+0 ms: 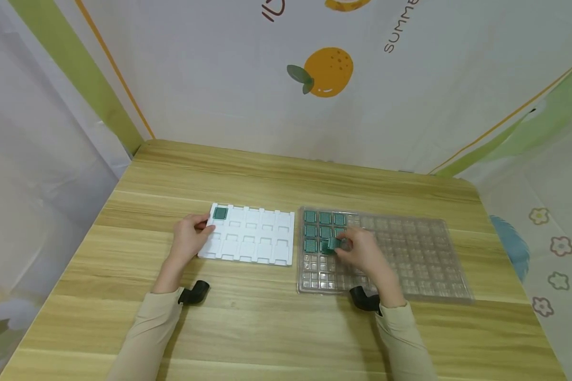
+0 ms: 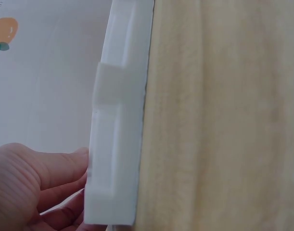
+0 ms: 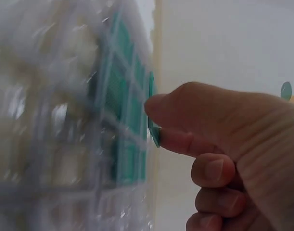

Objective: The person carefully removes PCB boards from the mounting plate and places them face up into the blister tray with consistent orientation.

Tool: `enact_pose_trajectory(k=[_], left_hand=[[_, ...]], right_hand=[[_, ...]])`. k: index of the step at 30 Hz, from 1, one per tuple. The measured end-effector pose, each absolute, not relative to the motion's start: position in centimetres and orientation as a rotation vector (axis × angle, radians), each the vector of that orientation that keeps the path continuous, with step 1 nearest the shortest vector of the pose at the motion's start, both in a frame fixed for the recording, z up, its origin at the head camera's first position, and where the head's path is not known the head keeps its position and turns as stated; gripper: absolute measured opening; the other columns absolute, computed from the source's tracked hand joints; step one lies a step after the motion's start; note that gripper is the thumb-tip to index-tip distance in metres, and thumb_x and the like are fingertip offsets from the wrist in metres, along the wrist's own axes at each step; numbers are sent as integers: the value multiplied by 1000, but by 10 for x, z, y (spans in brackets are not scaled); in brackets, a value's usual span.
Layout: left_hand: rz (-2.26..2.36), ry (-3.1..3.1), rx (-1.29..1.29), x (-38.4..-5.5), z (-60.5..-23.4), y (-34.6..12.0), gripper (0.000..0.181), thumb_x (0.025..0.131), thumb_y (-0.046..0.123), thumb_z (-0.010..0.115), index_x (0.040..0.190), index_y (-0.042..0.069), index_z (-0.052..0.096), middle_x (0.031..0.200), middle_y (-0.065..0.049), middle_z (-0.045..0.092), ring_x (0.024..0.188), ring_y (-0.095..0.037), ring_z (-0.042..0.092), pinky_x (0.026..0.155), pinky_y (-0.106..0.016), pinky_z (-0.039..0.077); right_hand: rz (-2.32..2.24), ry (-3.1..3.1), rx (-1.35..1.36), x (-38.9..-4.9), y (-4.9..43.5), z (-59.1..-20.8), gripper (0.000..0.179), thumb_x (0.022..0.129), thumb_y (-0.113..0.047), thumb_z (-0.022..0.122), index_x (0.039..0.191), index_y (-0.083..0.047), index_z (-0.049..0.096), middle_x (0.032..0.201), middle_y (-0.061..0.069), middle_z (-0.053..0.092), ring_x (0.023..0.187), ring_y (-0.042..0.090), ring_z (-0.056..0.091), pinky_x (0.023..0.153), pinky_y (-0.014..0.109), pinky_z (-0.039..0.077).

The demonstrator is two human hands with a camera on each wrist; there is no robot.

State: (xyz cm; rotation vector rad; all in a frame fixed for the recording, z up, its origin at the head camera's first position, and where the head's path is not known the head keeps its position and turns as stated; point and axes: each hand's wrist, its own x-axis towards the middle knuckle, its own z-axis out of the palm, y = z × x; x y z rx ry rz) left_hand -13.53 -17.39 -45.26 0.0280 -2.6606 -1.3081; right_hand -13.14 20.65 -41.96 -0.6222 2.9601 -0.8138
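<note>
My left hand (image 1: 189,238) holds the left edge of a white plastic tray (image 1: 240,241), with the thumb and fingers at that edge; in the left wrist view the thumb meets the tray's side (image 2: 106,159). One green square chip (image 1: 220,213) sits in the tray's far left pocket. My right hand (image 1: 364,251) pinches another green chip (image 1: 333,243) between thumb and index finger, low over the left part of a clear compartment tray (image 1: 410,259). The right wrist view shows this chip (image 3: 154,132) tilted edge-on, the other fingers curled.
Several green chips (image 1: 310,230) fill the far left compartments of the clear tray. Both trays lie side by side on a wooden table (image 1: 248,323), a narrow gap between them. A printed curtain (image 1: 209,79) hangs behind the table. Black wrist mounts (image 1: 195,292) sit on both forearms.
</note>
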Motion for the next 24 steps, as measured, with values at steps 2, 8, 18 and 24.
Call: enact_pose_trajectory(k=[2,8,18,24], left_hand=[[-1305,-2658,30,-135,-453,-174,29,81,-8,66,108,-18,61,96,-31,61,82,-35,58,65,-18,45],[-1307,-2656,18,-136,-453,-174,29,81,-8,66,107,-18,61,96,-32,61,82,-36,58,64,-14,42],[-1309,-2661,13,-136,-454,-175,30,81,-7,66,108,-18,61,96,-32,61,82,-35,59,63,-8,39],[-1319,-2665,15,-136,-454,-175,30,81,-8,65,109,-18,60,97,-32,61,83,-36,59,63,-7,38]], right_hand=[[-827,2971,-648,-131,212,-424,24,71,0,76,92,8,68,62,5,48,55,12,37,49,25,34],[-919,3006,-765,-131,227,-436,22,68,0,76,86,7,66,69,9,56,57,13,43,49,26,39],[-761,3001,-633,-131,228,-435,20,69,1,76,87,6,68,70,7,58,61,15,46,53,28,41],[-698,3002,-594,-130,226,-433,22,69,0,77,89,5,69,69,6,56,62,14,46,54,28,41]])
